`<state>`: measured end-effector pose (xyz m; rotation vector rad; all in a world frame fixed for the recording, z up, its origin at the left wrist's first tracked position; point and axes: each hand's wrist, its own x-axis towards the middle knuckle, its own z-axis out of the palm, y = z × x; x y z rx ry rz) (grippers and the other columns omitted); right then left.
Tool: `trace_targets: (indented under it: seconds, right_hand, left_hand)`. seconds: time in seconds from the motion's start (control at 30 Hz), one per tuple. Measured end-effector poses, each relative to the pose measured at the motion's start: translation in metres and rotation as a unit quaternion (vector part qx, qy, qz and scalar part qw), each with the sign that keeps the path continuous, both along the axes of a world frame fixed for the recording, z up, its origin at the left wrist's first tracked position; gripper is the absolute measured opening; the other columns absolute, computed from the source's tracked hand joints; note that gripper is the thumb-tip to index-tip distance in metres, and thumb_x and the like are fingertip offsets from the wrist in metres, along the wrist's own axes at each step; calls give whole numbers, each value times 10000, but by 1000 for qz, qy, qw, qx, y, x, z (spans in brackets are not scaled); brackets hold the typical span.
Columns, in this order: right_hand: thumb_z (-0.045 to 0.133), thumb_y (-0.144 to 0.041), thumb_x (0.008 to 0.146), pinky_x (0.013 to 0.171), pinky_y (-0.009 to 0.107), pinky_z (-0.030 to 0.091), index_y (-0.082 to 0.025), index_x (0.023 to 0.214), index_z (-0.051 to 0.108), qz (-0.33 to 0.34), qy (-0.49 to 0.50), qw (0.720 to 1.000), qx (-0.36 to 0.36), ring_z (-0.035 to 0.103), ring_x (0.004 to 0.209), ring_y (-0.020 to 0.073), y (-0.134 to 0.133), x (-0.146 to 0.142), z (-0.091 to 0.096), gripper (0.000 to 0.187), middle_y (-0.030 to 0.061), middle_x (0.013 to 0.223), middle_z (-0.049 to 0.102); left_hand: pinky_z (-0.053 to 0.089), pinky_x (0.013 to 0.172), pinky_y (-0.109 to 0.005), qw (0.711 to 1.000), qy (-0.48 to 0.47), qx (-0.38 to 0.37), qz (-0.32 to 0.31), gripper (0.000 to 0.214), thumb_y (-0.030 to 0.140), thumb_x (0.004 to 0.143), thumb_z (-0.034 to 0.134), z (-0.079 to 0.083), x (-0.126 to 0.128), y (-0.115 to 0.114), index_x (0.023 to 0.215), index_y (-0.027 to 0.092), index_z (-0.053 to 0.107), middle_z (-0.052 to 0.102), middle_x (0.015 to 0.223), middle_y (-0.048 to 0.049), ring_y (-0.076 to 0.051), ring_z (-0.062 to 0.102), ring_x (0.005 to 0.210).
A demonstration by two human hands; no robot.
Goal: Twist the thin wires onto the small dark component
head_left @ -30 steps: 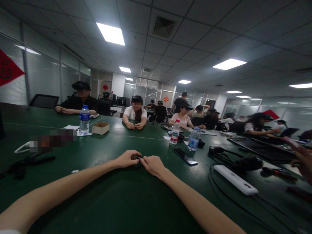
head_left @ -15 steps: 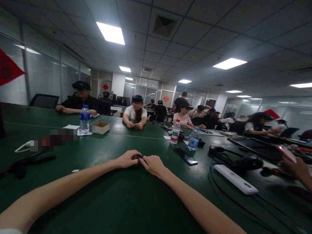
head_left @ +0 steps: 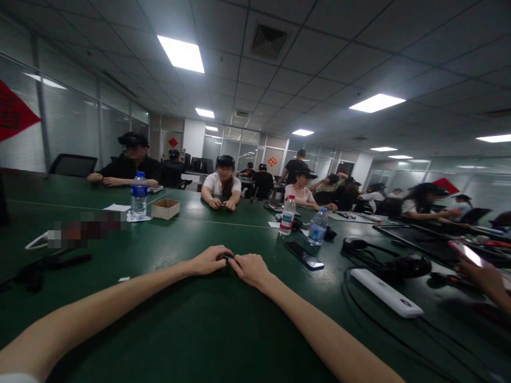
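Both of my hands meet over the green table (head_left: 191, 330), close to the middle of the view. My left hand (head_left: 211, 259) has its fingers curled, with the thumb and fingertips drawn together. Beside it, my right hand (head_left: 250, 268) is closed too, its fingertips pointing at the left hand's. Between the fingertips is a small dark thing with a pale edge (head_left: 227, 258); it is too small and too covered by the fingers to name. A black phone (head_left: 304, 256) lies to the right of my right hand.
Two water bottles (head_left: 287, 215) stand beyond the phone; another bottle (head_left: 139, 196) and a small box (head_left: 165, 208) are at the left. A white power strip (head_left: 385, 292) with black cables lies right. Another person's hand (head_left: 485, 276) holds a phone there. People sit across the table.
My hands keep nearly the same place, with only a slight shift at the left fingertips. At the right edge, the other person's hand and phone have tilted a little.
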<state>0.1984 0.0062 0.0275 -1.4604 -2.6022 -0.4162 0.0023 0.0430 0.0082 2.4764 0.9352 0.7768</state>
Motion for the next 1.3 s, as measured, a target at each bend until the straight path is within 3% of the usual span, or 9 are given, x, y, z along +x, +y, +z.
trace_targets:
  seconds: [0.5,1.0,1.3]
  right_hand:
    - [141,-540,956,721,258,443,-196,1009,638,5,16,1000,-20,646,791,166,-4,1,5,607,86,922,689]
    - [125,-540,953,686,277,437,-185,903,645,-76,35,996,10,640,752,184,7,18,1,632,83,847,680]
    - [99,-570,941,680,250,427,-194,854,682,-54,28,998,-3,630,707,156,10,22,-2,699,69,806,688]
  left_hand:
    - [430,742,-254,1000,-23,-9,4,374,222,748,479,-5,1,3,1096,162,603,614,990,-48,-152,545,810]
    - [407,627,-225,994,-69,-79,24,419,305,726,562,-6,0,6,1112,142,581,603,853,-24,-120,499,696]
    - [412,618,-228,993,-83,-80,30,460,391,733,595,-12,0,12,1124,152,563,595,854,-25,-117,496,687]
